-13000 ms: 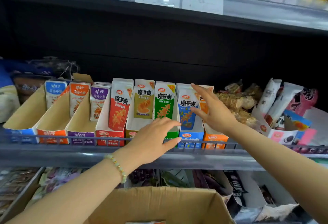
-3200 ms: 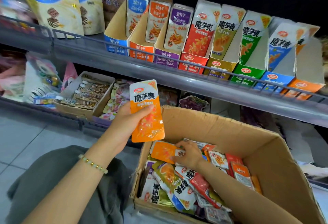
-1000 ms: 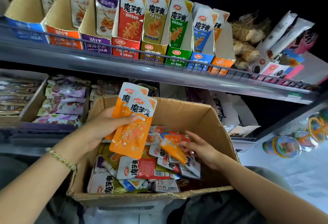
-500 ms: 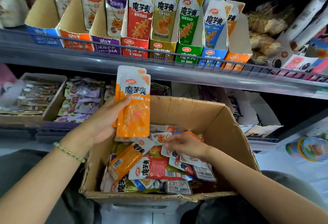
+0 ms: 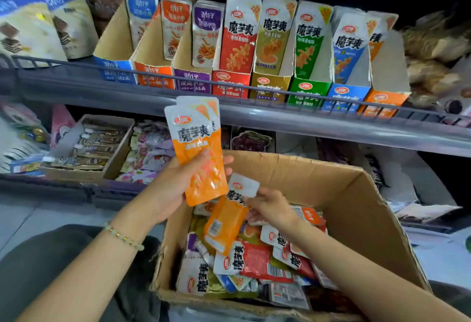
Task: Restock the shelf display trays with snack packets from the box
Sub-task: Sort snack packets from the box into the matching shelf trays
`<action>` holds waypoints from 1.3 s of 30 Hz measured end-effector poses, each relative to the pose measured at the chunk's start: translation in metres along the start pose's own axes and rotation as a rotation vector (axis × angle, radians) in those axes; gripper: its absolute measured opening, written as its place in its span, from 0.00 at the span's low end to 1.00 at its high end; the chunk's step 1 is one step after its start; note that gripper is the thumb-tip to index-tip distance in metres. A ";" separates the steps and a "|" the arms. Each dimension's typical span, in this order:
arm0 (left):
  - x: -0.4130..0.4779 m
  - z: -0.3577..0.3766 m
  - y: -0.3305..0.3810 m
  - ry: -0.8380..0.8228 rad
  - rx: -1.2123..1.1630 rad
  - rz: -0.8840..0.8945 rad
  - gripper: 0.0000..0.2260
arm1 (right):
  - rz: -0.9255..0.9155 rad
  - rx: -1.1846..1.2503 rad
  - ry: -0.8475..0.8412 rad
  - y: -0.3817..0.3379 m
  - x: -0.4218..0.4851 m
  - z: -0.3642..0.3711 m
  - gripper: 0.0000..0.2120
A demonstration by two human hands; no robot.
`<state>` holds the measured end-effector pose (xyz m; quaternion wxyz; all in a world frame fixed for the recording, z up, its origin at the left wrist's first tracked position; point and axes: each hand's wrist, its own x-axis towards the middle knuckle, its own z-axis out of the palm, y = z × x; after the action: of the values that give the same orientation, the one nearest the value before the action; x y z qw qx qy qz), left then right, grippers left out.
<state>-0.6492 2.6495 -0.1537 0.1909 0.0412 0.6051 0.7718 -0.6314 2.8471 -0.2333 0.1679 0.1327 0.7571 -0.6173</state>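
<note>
Pinching was recorded at the right hand: one orange packet was held by its white top seal and had been raised off the pile since half a second earlier. Two matching packets were gripped, fanned, by the left hand at centre frame. The pouches were glossy, flat and pliable. The corrugated cardboard box at lower right was seen well filled. The orange tray, upper right, was judged the destination.
</note>
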 end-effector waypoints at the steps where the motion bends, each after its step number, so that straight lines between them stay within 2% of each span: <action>1: 0.001 0.001 -0.002 0.026 0.025 0.001 0.12 | -0.057 -0.004 0.007 -0.009 -0.008 -0.014 0.05; 4: 0.006 0.010 -0.007 0.074 0.113 -0.018 0.15 | -0.233 -0.011 0.093 -0.028 -0.031 -0.050 0.11; 8: 0.007 0.037 -0.017 -0.044 0.213 -0.089 0.15 | -0.374 0.120 0.195 -0.038 -0.044 -0.070 0.13; 10: 0.001 0.045 -0.024 -0.105 0.272 -0.083 0.15 | -0.423 0.083 0.202 -0.037 -0.043 -0.064 0.11; 12: 0.008 0.054 -0.034 -0.103 0.379 -0.138 0.28 | -0.467 0.037 0.164 -0.036 -0.043 -0.053 0.10; 14: 0.013 0.069 -0.037 -0.153 0.441 -0.173 0.30 | -0.456 0.084 0.102 -0.036 -0.045 -0.046 0.11; 17: 0.012 0.080 -0.043 -0.250 0.420 -0.149 0.12 | -0.362 0.159 0.027 -0.038 -0.047 -0.048 0.17; 18: 0.014 0.080 -0.047 -0.249 0.423 -0.142 0.11 | -0.380 0.131 0.054 -0.037 -0.047 -0.050 0.16; 20: 0.016 0.077 -0.048 -0.217 0.406 -0.162 0.13 | -0.463 0.010 0.235 -0.031 -0.045 -0.058 0.11; 21: 0.018 0.074 -0.050 -0.213 0.389 -0.157 0.12 | -0.457 -0.007 0.311 -0.027 -0.044 -0.061 0.12; 22: 0.018 0.072 -0.050 -0.208 0.372 -0.139 0.11 | -0.409 0.013 0.339 -0.023 -0.044 -0.063 0.18; 24: 0.017 0.072 -0.048 -0.212 0.344 -0.113 0.11 | -0.235 0.167 0.179 -0.019 -0.046 -0.057 0.26; 26: 0.015 0.075 -0.050 -0.210 0.322 -0.088 0.13 | -0.111 0.385 -0.029 -0.020 -0.051 -0.047 0.21; 27: 0.015 0.076 -0.052 -0.194 0.314 -0.080 0.14 | -0.098 0.468 -0.064 -0.022 -0.052 -0.042 0.18; 30: 0.016 0.075 -0.054 -0.155 0.305 -0.073 0.21 | -0.159 0.609 -0.028 -0.022 -0.049 -0.037 0.18; 33: 0.014 0.077 -0.055 -0.236 0.413 -0.027 0.18 | -0.196 0.709 0.042 -0.025 -0.048 -0.038 0.16; 39: 0.016 0.074 -0.065 -0.323 0.521 0.015 0.23 | -0.232 0.563 0.101 -0.021 -0.050 -0.036 0.22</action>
<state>-0.6264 2.7361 -0.1986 0.2617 0.2155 0.7442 0.5755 -0.5980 2.8784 -0.1871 0.0150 0.1169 0.5736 -0.8106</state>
